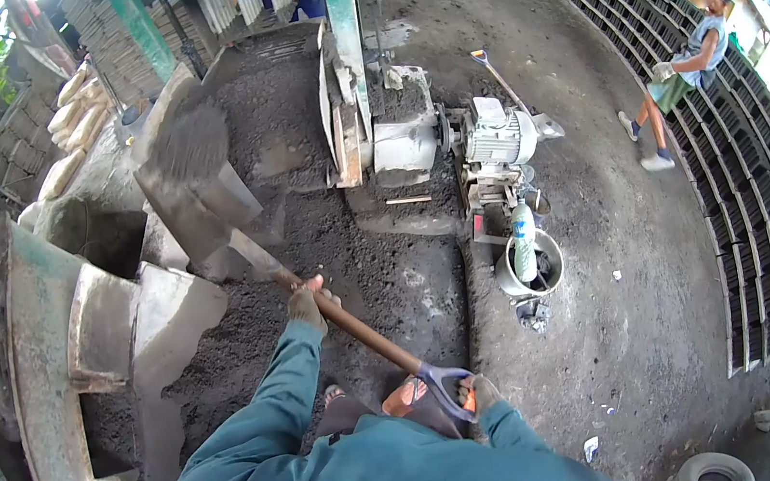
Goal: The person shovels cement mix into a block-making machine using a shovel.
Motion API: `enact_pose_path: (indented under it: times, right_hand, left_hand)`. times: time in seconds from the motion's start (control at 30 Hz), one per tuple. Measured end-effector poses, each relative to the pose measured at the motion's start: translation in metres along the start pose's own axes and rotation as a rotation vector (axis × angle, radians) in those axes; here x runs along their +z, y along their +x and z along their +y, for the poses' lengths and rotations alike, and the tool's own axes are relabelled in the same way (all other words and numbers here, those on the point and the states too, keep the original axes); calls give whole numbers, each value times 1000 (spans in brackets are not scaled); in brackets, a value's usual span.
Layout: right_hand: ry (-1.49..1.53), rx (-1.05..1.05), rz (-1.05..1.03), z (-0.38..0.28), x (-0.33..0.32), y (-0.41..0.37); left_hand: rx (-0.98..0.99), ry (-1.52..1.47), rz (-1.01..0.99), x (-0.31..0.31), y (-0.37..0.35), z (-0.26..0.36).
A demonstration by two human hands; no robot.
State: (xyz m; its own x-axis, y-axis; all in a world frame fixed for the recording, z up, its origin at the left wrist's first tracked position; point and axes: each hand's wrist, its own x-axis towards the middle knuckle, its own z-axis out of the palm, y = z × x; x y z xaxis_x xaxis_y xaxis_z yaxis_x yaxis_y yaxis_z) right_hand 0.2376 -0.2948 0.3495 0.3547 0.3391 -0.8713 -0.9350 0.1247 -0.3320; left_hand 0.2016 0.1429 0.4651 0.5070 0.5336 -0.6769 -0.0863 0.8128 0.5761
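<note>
A shovel [370, 336] with a wooden shaft and a purple-blue D-shaped handle slants across the view in front of me. My left hand [309, 303], in a fingerless-looking grey glove, is wrapped round the shaft near the blade end. At the D-handle, my right hand [481, 393] grips the outer side. The blade, blurred by motion, is raised at the upper left. Dark, damp-looking granular material [187, 142] shows as a smear just beyond it. More of this loose dark material [304, 212] covers the ground around the shovel and below my arms.
A metal hopper [45, 314] stands at left, near stacked sacks [77, 120]. A motor [498, 136] and a bucket [548, 263] holding a bottle [523, 240] are right of the pit. Another shovel [505, 83] lies behind. A person [700, 48] is by racks [739, 194].
</note>
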Motion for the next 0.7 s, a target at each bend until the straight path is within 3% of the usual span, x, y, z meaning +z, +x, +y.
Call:
enact_pose_path:
  times: [0.03, 0.07, 0.1, 0.17, 0.27, 0.37, 0.43, 0.5, 0.57, 0.63, 0.7]
  right_hand:
    - [-2, 30, -46, -1, -1, 11]
    - [-164, 8, 81, -10, -2, 13]
    - [-184, 3, 68, -21, -5, 4]
    - [-223, -3, 38, -46, -16, -19]
    - [-441, -24, 133, -59, -20, -28]
    - [-640, -160, -92, -58, 12, -72]
    - [-643, -120, -208, -37, 28, -71]
    - [-832, -111, -176, -12, 71, -91]
    - [-1422, -405, -499, 15, 80, -73]
    - [-1968, -839, -794, 38, 106, -67]
    - [-1563, -204, -605, 60, 167, -131]
  left_hand:
    - [12, -1, 65, 0, -6, 3]
    - [26, -4, 129, -3, -12, 2]
    - [-8, -100, 137, -16, -19, -6]
    - [-73, -291, 153, -65, -35, -40]
    - [-188, -423, 376, -139, -71, -95]
    - [-282, -762, 555, -249, -106, -161]
    - [-318, -753, 747, -270, -172, -170]
    - [-255, -763, 645, -381, -169, -242]
    - [-230, -831, 768, -404, -220, -258]
    - [-151, -948, 903, -435, -251, -271]
    - [-35, -973, 973, -414, -289, -262]
